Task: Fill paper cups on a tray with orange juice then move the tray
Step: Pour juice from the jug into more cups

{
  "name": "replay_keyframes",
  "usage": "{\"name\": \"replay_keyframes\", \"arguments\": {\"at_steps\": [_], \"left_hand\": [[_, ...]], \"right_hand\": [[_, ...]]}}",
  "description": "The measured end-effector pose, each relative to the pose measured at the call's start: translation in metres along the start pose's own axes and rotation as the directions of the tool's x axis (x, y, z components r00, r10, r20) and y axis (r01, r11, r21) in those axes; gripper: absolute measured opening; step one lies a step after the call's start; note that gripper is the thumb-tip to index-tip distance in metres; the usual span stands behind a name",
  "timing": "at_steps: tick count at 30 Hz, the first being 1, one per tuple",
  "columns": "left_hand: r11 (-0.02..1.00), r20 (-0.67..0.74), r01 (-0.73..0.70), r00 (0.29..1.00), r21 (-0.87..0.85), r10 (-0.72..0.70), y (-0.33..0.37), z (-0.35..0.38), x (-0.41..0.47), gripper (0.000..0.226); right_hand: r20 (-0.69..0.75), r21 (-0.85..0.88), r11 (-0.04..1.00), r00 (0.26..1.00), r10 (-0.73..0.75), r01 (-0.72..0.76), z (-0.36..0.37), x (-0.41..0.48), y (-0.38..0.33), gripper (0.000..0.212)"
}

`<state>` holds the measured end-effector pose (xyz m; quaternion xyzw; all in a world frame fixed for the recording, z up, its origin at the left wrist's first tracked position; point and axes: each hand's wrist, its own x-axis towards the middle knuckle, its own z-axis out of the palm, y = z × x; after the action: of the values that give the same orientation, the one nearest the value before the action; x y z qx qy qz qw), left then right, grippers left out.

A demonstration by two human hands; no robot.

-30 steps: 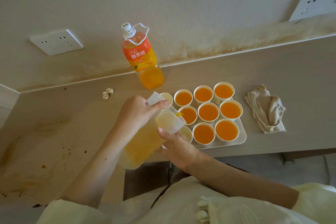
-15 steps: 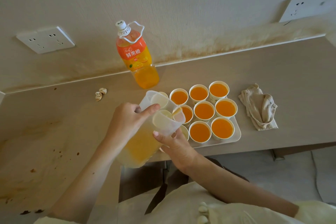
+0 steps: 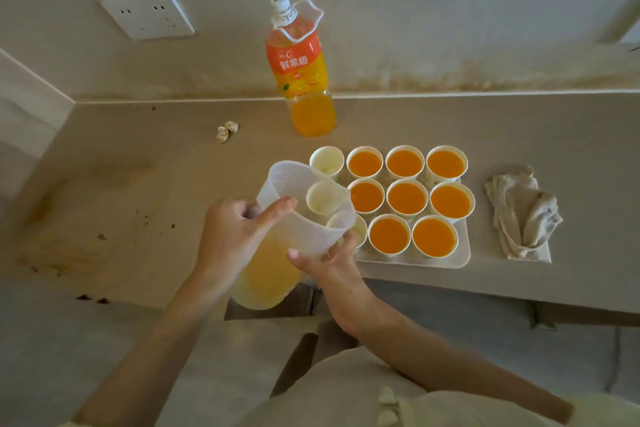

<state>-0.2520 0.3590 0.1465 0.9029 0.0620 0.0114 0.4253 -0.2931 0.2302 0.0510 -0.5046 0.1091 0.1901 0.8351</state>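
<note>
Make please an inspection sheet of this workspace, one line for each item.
Surface: beige counter, brown stains at left.
Job's things: white tray; eight paper cups hold juice, back-left cup looks empty; orange juice bottle upright behind.
Clutter: crumpled cloth right of tray; small scraps.
Grippers: left hand grips the tilted pitcher; right hand supports it near the spout.
Cables: nothing seen.
Surroundings: wall socket, stained wall.

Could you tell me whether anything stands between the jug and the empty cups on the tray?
Nothing visible does. The jug, gripped by the left hand, hangs tilted right over the tray and its left column, where three empty cups stand open-topped, two seen through its wall.
</note>
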Motion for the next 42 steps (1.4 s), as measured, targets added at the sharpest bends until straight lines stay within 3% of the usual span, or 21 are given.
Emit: {"name": "replay_keyframes", "arguments": {"at_steps": [4, 16, 24, 29, 35, 39, 42], "left_hand": [[0.999, -0.05, 0.044, 0.998, -0.012, -0.044, -0.002, 0.001, -0.015, 0.061], [0.989, -0.003, 0.104, 0.995, 0.104, -0.104, -0.009, 0.01, -0.028, 0.071], [0.96, -0.01, 0.131, 0.991, 0.246, -0.133, -0.002, 0.019, -0.022, 0.065], [0.948, 0.005, 0.129, 0.991, 0.291, -0.137, 0.002, 0.023, -0.02, 0.067], [0.927, 0.015, 0.126, 0.99, 0.352, -0.14, 0.012, 0.026, -0.015, 0.067], [0.919, 0.022, 0.122, 0.99, 0.375, -0.14, 0.016, 0.028, -0.014, 0.067], [0.915, 0.027, 0.133, 0.988, 0.381, -0.154, 0.017, 0.028, -0.012, 0.067]], "right_hand": [[0.011, -0.006, 0.999, 0.999, 0.046, -0.046, 0.0, -0.004, 0.011, 0.128], [0.058, 0.082, 0.977, 0.98, 0.191, -0.196, -0.008, -0.02, 0.022, 0.108], [0.103, 0.176, 0.939, 0.954, 0.28, -0.295, -0.015, -0.025, 0.015, 0.078], [0.144, 0.228, 0.917, 0.943, 0.3, -0.327, -0.02, -0.023, 0.016, 0.081], [0.179, 0.275, 0.891, 0.93, 0.321, -0.361, -0.02, -0.02, 0.019, 0.102], [0.188, 0.313, 0.878, 0.93, 0.316, -0.362, -0.022, -0.018, 0.019, 0.089], [0.196, 0.325, 0.869, 0.926, 0.324, -0.373, -0.022, -0.018, 0.019, 0.106]]}}
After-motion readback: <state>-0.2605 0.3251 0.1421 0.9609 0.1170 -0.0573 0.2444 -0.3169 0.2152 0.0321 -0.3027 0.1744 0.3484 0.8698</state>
